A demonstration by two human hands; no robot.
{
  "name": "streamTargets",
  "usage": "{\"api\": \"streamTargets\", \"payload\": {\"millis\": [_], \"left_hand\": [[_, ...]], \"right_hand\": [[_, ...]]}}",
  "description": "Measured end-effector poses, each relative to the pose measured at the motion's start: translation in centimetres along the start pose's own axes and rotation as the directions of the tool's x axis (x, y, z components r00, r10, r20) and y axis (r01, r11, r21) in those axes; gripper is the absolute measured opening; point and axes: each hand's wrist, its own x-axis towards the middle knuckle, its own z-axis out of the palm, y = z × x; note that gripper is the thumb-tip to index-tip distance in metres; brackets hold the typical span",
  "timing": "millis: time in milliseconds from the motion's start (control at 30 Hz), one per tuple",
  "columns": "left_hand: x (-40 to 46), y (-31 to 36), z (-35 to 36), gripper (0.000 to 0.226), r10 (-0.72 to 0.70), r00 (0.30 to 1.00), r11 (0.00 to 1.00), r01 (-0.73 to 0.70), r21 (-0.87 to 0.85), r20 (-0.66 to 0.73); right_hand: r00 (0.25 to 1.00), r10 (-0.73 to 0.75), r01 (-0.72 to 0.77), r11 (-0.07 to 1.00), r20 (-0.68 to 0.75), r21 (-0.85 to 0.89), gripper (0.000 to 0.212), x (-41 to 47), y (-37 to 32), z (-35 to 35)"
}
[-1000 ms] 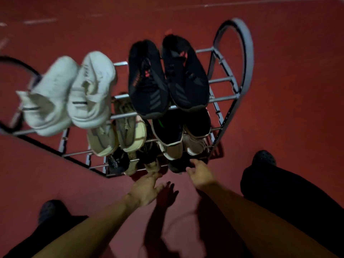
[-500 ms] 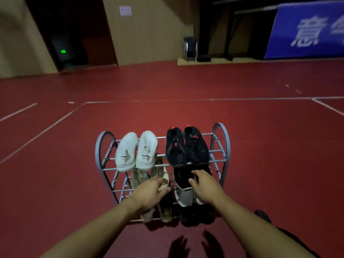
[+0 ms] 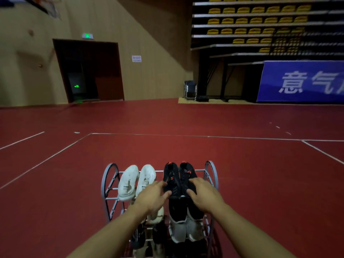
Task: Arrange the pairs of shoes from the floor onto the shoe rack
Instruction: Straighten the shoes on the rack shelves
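Hands at the top tier of the rack (image 3: 211,171)
The left hand (image 3: 153,197) and right hand (image 3: 203,195), fingers spread and relaxed, rested on the black shoes (image 3: 176,178); white shoes (image 3: 136,180) sat left of them.

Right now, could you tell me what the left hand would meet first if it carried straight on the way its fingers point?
Probably the black shoes on the rack's top tier: the left hand points at them, fingertips apparently already touching.

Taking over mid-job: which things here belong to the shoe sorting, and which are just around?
Job: shoe rack; white pair; black pair, under left hand and right hand; grey pair.
Around: folding chair; blue banner; yellow seats.
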Motion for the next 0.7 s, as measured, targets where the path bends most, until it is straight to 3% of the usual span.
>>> {"api": "streamTargets", "payload": {"millis": [167, 300, 500, 600, 700], "left_hand": [[2.4, 0.4, 4.1, 0.047, -0.070, 0.996, 0.990, 0.077, 0.115, -0.060], [4.5, -0.1, 7.9, 0.041, -0.102, 0.986, 0.939, 0.139, 0.316, -0.130], [8.8, -0.1, 12.9, 0.045, -0.159, 0.977, 0.937, 0.194, 0.291, -0.142], [11.3, -1.1, 14.9, 0.043, -0.139, 0.956, 0.942, 0.208, 0.262, -0.259], [12.7, -0.6, 15.5, 0.034, -0.238, 0.934, 0.946, 0.285, 0.154, -0.267]], "right_hand": [[1.000, -0.010, 0.010, 0.995, -0.001, -0.097, 0.054, 2.3, 1.6, 0.8], [1.000, 0.020, -0.020, 0.999, 0.012, -0.034, 0.053, 4.1, 2.7, 3.3], [0.997, 0.069, -0.066, 0.996, -0.047, 0.052, 0.047, 7.2, 5.2, 5.9], [0.989, 0.129, -0.120, 0.986, -0.070, 0.115, 0.045, 8.8, 7.2, 7.0], [0.977, 0.205, -0.192, 0.964, -0.056, 0.183, 0.043, 9.4, 8.8, 8.8]]}}
